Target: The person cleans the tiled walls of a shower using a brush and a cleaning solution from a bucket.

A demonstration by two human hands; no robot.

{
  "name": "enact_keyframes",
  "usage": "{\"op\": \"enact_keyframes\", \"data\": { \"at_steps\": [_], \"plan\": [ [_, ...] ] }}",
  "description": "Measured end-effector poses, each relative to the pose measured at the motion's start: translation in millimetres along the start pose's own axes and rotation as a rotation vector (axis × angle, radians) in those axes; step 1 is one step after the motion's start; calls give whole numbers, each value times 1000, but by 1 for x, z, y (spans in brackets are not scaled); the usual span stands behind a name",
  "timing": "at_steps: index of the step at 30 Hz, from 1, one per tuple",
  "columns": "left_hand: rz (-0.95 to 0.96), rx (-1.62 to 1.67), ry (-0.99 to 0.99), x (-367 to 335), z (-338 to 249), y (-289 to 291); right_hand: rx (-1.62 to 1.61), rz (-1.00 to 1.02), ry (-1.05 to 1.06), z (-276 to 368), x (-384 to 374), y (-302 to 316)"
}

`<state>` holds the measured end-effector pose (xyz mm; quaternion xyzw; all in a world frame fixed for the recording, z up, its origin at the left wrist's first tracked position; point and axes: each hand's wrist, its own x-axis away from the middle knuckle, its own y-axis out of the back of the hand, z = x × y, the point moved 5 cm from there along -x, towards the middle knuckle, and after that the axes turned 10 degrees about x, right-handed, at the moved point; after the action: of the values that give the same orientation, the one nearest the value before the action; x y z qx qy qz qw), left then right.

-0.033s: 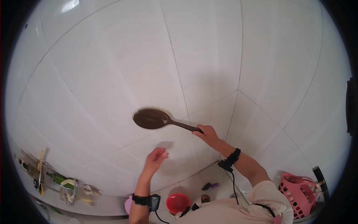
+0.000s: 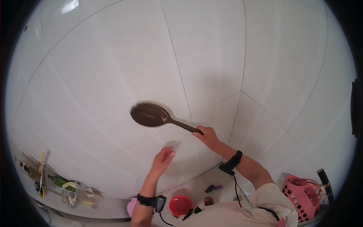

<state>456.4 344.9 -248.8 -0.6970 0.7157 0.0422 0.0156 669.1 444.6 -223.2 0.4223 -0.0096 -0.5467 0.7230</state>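
My right hand (image 2: 207, 137) is closed round the handle end of a dark brown oval hairbrush (image 2: 149, 114). The brush is held up before the tiled wall, its head pointing left and its bristles along the upper edge. Below the brush and apart from it is my left hand (image 2: 163, 160), raised with its fingers curled together. Whatever those fingers hold, if anything, is too small or hidden to make out. Black straps with small devices and cables sit on both wrists, the left one (image 2: 146, 199) and the right one (image 2: 236, 159).
White tiled walls meet in a corner to the right. Low down are a red basin (image 2: 181, 204), a pink round object (image 2: 132, 206) and a purple-and-black item (image 2: 214, 188). A pink perforated basket (image 2: 302, 196) stands at right. A ledge (image 2: 109, 212) at left has a clear cup (image 2: 70, 197).
The brush has shifted slightly left and upward in my right hand. My left hand has moved a little to the right and up.
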Motion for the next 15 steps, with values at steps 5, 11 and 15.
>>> {"op": "enact_keyframes", "data": {
  "at_steps": [5,11,15],
  "plan": [
    [-181,-10,-260,-28,-58,-56,-215,-65,122,76,-11,-22],
    [-304,275,-346,-11,-102,-40,-326,-61,268,123,-12,-26],
    [-419,183,-476,12,-130,24,-342,74,319,129,-7,-20]
  ]
}}
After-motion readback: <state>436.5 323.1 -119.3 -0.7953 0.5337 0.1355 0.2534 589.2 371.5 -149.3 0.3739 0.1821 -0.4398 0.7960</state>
